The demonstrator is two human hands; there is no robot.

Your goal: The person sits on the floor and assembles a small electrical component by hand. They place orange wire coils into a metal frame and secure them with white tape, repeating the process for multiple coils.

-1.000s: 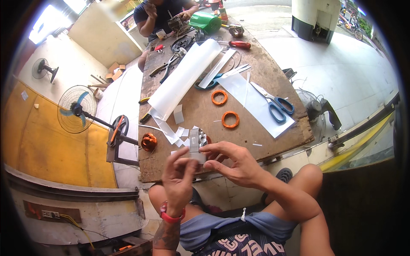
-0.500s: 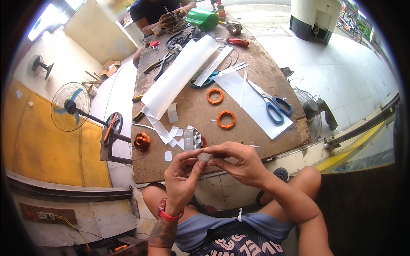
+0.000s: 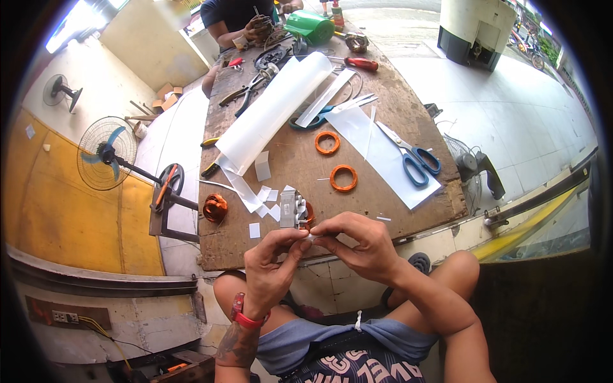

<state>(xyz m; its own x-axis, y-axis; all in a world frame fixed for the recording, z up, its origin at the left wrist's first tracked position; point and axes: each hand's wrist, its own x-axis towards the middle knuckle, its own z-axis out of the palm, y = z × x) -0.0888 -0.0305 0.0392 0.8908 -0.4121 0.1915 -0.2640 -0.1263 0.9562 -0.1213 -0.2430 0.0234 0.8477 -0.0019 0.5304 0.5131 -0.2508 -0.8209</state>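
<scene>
Near the front edge of the table, my left hand (image 3: pixel 271 260) and my right hand (image 3: pixel 359 242) meet, thumbs and fingertips pinching a small piece of white insulating paper (image 3: pixel 311 238). Fingers cover most of that piece. Just beyond the fingertips stands a grey metal motor core (image 3: pixel 289 209) with white liners and an orange copper coil (image 3: pixel 310 212) at its right side. Several cut white paper pieces (image 3: pixel 255 230) lie to its left. Two taped orange wire coils (image 3: pixel 332 178) rest farther back, and a bundle of orange coils (image 3: pixel 215 207) sits at the left edge.
A large roll of white sheet (image 3: pixel 274 112) crosses the wooden table (image 3: pixel 389 210). Blue-handled scissors (image 3: pixel 415 167) lie on a flat white sheet (image 3: pixel 383 159) at right. Pliers, a red screwdriver (image 3: pixel 361 64) and a green roll (image 3: pixel 310 27) are farther back, where another person (image 3: pixel 223 19) works.
The white piece between my fingertips showed broadly before; now only a narrow part shows. My fingertips have drawn closer around it. The whole view has shifted slightly.
</scene>
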